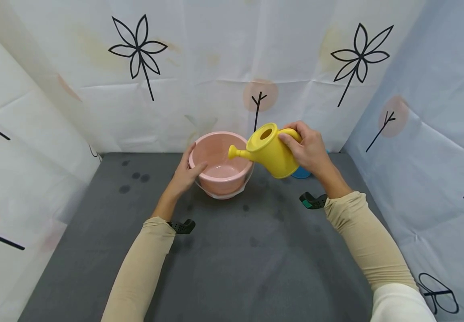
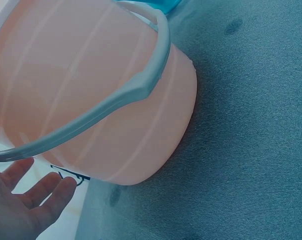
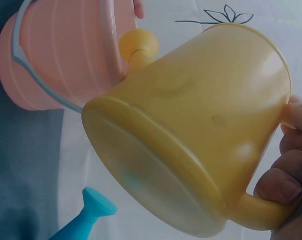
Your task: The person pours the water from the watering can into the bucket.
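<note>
A yellow watering can [image 1: 274, 154] is tilted with its spout over the right side of a pink bucket [image 1: 222, 182]. My right hand [image 1: 310, 145] grips the can's handle, fingers wrapped through it in the right wrist view. My left hand [image 1: 183, 174] holds the bucket at its left rim, thumb over the rim and fingers along the outside. In the left wrist view several of those fingers [image 2: 53, 197] extend loosely below the bucket's grey handle [image 2: 136, 90], which hangs down around its side. No water shows coming from the spout.
A blue object [image 1: 301, 173] stands behind the watering can, mostly hidden; the right wrist view shows its blue spout [image 3: 91, 210]. Dark round spots mark the grey cloth [image 1: 248, 268] on the table. White patterned sheets [image 1: 200, 58] enclose the back and sides.
</note>
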The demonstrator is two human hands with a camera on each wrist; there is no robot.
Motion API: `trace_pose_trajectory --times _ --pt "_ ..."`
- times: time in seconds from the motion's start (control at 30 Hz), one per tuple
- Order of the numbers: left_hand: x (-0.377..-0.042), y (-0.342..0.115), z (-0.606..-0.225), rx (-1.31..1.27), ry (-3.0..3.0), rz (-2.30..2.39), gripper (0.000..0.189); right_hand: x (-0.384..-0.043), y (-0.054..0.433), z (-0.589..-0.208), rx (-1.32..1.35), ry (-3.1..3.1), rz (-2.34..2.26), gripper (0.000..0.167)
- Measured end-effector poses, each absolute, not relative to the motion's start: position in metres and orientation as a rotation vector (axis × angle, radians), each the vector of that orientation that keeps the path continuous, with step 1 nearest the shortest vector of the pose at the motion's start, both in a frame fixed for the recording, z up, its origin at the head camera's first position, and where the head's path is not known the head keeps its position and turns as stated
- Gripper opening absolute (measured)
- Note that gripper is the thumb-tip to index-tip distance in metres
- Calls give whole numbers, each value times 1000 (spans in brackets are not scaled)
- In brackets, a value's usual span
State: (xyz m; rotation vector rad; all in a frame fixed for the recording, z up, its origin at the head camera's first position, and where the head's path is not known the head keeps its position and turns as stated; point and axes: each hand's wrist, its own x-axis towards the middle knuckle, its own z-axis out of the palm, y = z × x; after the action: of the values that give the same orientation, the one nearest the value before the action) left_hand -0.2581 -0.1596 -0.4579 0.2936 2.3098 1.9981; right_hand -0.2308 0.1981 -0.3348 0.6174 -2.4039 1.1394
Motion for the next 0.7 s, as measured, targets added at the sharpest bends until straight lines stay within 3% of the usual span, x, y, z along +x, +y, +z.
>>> trace_pose_trajectory --times 0.7 --pt "-258 -159 -458 306 2291 2014 83 -233 198 -334 626 -2416 1129 26"
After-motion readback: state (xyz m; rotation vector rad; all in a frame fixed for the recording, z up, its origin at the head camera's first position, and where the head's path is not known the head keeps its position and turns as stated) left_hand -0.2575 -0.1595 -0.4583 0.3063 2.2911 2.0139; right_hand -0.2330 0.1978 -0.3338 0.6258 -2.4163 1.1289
